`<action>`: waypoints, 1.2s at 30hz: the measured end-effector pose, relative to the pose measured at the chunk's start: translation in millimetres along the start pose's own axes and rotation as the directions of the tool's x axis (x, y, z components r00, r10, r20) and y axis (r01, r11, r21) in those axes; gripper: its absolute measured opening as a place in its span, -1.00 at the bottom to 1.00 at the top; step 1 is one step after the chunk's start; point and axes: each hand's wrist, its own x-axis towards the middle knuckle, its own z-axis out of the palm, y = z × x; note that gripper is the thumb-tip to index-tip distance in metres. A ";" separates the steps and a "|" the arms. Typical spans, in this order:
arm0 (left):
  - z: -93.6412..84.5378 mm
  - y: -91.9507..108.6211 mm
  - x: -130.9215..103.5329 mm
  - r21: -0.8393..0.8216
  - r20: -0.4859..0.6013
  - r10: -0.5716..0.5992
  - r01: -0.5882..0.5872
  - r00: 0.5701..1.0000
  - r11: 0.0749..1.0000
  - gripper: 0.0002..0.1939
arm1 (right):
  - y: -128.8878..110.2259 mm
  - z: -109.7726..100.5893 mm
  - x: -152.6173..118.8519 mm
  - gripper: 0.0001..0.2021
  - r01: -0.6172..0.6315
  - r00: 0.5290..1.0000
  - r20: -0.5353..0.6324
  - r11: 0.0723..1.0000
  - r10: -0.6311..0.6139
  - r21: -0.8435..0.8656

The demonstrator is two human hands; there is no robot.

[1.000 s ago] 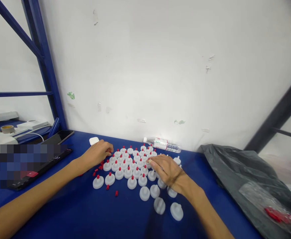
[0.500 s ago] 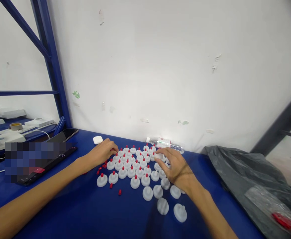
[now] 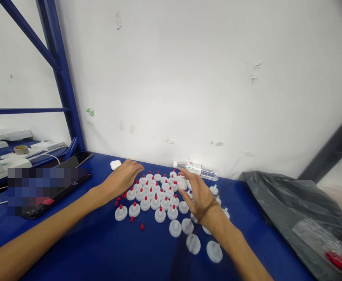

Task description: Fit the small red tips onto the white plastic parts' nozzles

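Nearest pieces: bare white round plastic pieces with upright spouts [image 3: 214, 251] stand at the right front of the blue counter [image 3: 124, 253], unmoved over the last second.
Loose caps: a small red cylindrical plastic cap [image 3: 142, 226] lies before the group, another just beside its front left edge; both have stayed put.
Capped group: white round pieces with red-tipped spouts [image 3: 160, 216] fill the middle and left. Red there and bare spouts on the right suggest work part-way through.
Right hand: the bare right hand [image 3: 198, 195] had its fingertips close together a second ago; now thumb and fingers are spread wider about one white round piece [image 3: 183, 183]. I cannot tell whether they grip it or whether it is capped, so attention seems to be on this piece.
Left hand: the bare left hand [image 3: 123, 177] has raised its bent fingertips at the group's left edge; whether it holds anything cannot be told.
Bottle: the clear plastic bottle with a white cap [image 3: 194, 168] lies sideways behind, untouched.
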 end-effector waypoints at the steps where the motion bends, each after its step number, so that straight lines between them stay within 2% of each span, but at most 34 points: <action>1: -1.9 6.9 -0.7 0.007 -0.038 0.038 -0.038 0.999 0.999 -0.64 | -2.1 0.7 -0.1 -0.41 0.006 1.000 0.003 1.000 -0.006 0.005; 4: -7.3 30.5 -6.7 0.023 -0.126 0.237 -0.236 0.963 0.972 -0.68 | -11.1 2.1 0.1 -0.41 0.021 0.999 0.026 1.000 -0.021 0.013; 7: -8.5 51.7 -17.0 0.008 -0.123 0.388 -0.390 0.913 0.921 -0.75 | -21.8 3.9 1.3 -0.43 0.027 0.999 0.031 0.999 -0.027 0.020; 11: -1.7 66.0 -27.8 0.007 -0.078 0.441 -0.442 0.894 0.897 -0.78 | -34.1 6.5 2.6 -0.41 0.102 0.994 0.037 0.992 -0.105 0.074; 16: 3.4 67.9 -28.4 0.051 -0.076 0.455 -0.452 0.887 0.891 -0.73 | -39.5 7.6 1.2 -0.38 0.195 0.980 0.030 0.976 -0.199 0.099; 18: 2.3 68.7 -28.2 0.020 -0.065 0.471 -0.471 0.880 0.882 -0.68 | -38.3 8.7 1.1 -0.38 0.206 0.978 0.025 0.975 -0.209 0.088; 21: 0.8 73.4 -30.2 -0.102 -0.026 0.402 -0.402 0.915 0.910 -0.65 | -36.8 11.9 3.2 -0.37 0.248 0.969 -0.023 0.966 -0.247 0.070; 23: 0.9 77.8 -32.0 -0.191 -0.019 0.291 -0.289 0.957 0.938 -0.62 | -36.4 12.8 5.6 -0.38 0.291 0.955 -0.064 0.956 -0.288 0.046; 26: 0.8 78.2 -31.0 -0.354 -0.009 0.117 -0.113 0.993 0.929 -0.56 | -28.9 5.4 7.5 -0.43 0.339 0.936 -0.095 0.941 -0.339 -0.018; 28: -0.7 70.0 -26.2 -0.477 0.018 -0.025 0.030 1.000 0.878 -0.53 | -14.0 -7.1 6.2 -0.48 0.275 0.945 -0.155 0.956 -0.288 -0.097; 30: -3.1 55.8 -18.7 -0.536 0.030 -0.146 0.139 0.989 0.832 -0.51 | 7.5 -22.2 3.6 -0.62 0.036 0.953 -0.291 0.984 -0.086 -0.174; 31: -4.2 47.9 -14.5 -0.512 0.004 -0.171 0.149 0.985 0.846 -0.52 | 18.7 -28.7 2.3 -0.68 -0.109 0.931 -0.363 0.977 0.036 -0.182; 33: -5.5 33.5 -7.1 -0.346 -0.075 -0.149 0.114 0.986 0.931 -0.55 | 37.2 -35.8 0.4 -0.74 -0.248 0.903 -0.394 0.955 0.169 -0.160; 34: -5.5 27.9 -4.2 -0.254 -0.101 -0.131 0.102 0.986 0.962 -0.57 | 43.1 -35.7 0.0 -0.76 -0.262 0.903 -0.386 0.954 0.189 -0.145; 36: -4.3 20.3 -0.6 -0.116 -0.100 -0.121 0.109 0.988 0.987 -0.62 | 47.4 -29.0 0.1 -0.80 -0.208 0.925 -0.345 0.971 0.156 -0.120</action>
